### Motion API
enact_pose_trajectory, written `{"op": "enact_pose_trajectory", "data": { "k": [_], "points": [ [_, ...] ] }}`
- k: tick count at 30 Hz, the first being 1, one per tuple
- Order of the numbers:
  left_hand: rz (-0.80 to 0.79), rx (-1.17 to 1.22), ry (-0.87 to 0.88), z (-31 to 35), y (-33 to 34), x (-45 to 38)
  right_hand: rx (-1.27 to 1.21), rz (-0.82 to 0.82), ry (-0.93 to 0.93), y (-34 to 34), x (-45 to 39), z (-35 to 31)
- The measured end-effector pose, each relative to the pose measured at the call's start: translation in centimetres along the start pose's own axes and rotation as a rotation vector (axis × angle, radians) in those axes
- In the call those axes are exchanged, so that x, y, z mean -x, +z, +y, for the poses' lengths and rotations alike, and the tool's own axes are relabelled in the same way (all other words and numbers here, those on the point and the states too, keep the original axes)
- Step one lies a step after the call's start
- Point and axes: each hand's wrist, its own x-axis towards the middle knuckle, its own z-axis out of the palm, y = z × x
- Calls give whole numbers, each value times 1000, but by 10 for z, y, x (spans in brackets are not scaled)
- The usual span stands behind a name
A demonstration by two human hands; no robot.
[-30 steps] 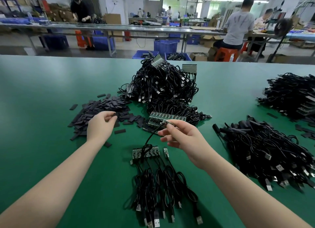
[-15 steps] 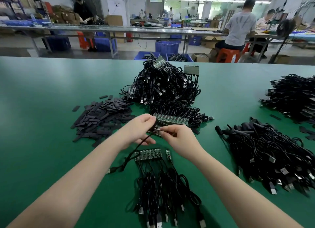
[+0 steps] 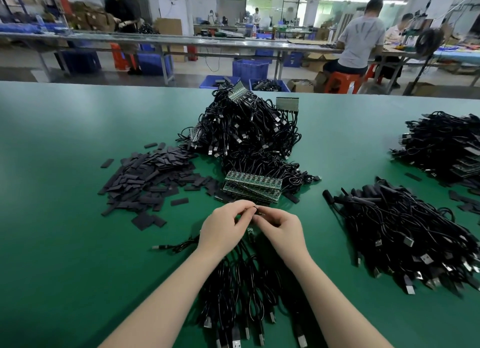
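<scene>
My left hand and right hand meet fingertip to fingertip just in front of the stack of green board strips. Both are curled in a tight pinch on one small dark piece. Only its black tip shows between my fingers, so I cannot tell its full shape. A thin black cable trails from under my left hand, off to the left of the stack, ending in a metal plug on the green table. Under my wrists, nearer me than the stack, lies a bundle of looped cables. Left of the stack is a heap of flat black sleeves, behind it a mound of cables, and right of it another cable pile. Any print on the boards is too small to read.
</scene>
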Motion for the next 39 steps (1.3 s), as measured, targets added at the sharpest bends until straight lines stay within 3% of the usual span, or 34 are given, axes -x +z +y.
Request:
{"op": "enact_pose_trajectory", "data": {
  "k": [7,12,25,33,39],
  "points": [
    [-23,-61,14,-1,3,9,-19,39,45,4,0,5],
    [-54,-63,17,2,2,9,-179,157,92,-3,0,13],
    [-15,-53,17,-2,3,9,-295,100,83,-5,2,13],
    [-69,-38,21,-2,1,10,-369,-29,68,-10,1,12],
    [-117,123,-55,-5,-3,3,-401,65,81,-14,1,13]
  ]
}}
